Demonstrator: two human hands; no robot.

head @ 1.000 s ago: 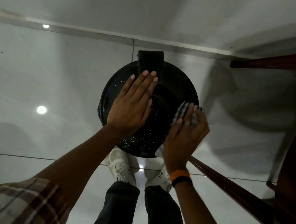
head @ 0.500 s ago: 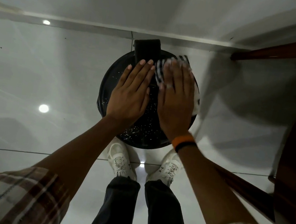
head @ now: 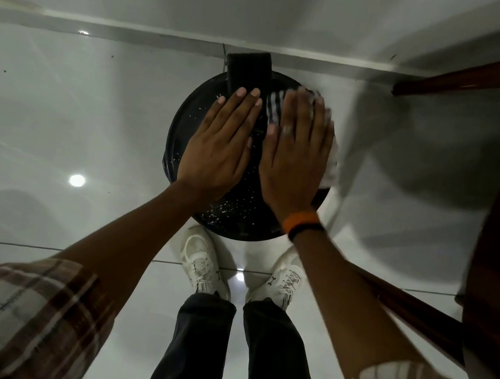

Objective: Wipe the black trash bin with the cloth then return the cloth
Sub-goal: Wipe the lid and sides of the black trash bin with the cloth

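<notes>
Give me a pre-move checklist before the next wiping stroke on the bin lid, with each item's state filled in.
1. Cloth under the right hand: ok, pressed flat on the lid.
2. Left hand steadying the black trash bin: ok, palm flat on the lid.
3. Lid fully wiped: not ok, white specks show near the front edge.
4. Room to the right: cannot tell, a wooden chair leg runs close by.
5. Feet clear of the bin: ok, shoes stand just before it.

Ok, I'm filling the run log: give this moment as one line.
wipe | left hand flat on black trash bin lid | right hand pressing cloth on lid | cloth not returned
</notes>
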